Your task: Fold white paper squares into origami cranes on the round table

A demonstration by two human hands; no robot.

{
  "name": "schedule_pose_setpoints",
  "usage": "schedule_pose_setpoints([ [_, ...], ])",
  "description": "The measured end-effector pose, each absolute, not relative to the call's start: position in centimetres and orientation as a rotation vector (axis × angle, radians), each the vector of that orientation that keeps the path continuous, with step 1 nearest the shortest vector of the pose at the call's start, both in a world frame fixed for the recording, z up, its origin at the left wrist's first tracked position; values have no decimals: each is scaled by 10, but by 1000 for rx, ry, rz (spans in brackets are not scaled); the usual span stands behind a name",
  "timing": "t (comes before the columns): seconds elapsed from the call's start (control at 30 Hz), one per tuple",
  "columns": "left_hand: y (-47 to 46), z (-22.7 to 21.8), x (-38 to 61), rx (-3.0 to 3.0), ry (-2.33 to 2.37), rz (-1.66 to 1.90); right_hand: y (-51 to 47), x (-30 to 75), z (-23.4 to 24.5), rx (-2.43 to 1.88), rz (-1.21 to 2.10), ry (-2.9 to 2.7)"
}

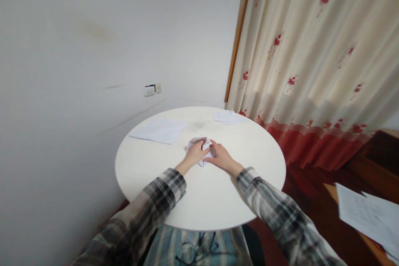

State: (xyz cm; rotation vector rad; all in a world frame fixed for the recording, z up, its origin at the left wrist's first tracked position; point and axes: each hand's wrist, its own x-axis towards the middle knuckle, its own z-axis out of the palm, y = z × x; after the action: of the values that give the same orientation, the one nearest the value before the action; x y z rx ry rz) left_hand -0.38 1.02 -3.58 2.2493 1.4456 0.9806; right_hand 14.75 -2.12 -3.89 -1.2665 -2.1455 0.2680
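A small folded piece of white paper [203, 162] lies near the middle of the round white table [205, 203], with both hands on it. My left hand [195, 153] grips the paper from the left, its thumb and fingers closed on the folds. From the right, my right hand [220, 156] holds the other edge, thumb low and fingers curled above. Parts of the folded paper are hidden beneath the hands, so its full shape does not show.
White paper sheets [160, 129] lie at the table's back left. Smaller paper pieces [229, 116] rest at the back right. A wall with a socket [149, 91] stands behind, a curtain [299, 70] to the right. Written papers [364, 212] lie on a wooden surface at lower right.
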Motion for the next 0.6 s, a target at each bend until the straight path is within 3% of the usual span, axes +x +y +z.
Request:
schedule_pose_setpoints([
  [0.23, 10, -35, -6, 2139, 1184, 1021, -19, 150, -43, -1260, 273, -2148],
  [0.6, 9, -31, -7, 2302, 1170, 982, -19, 149, -42, -1246, 292, -2084],
])
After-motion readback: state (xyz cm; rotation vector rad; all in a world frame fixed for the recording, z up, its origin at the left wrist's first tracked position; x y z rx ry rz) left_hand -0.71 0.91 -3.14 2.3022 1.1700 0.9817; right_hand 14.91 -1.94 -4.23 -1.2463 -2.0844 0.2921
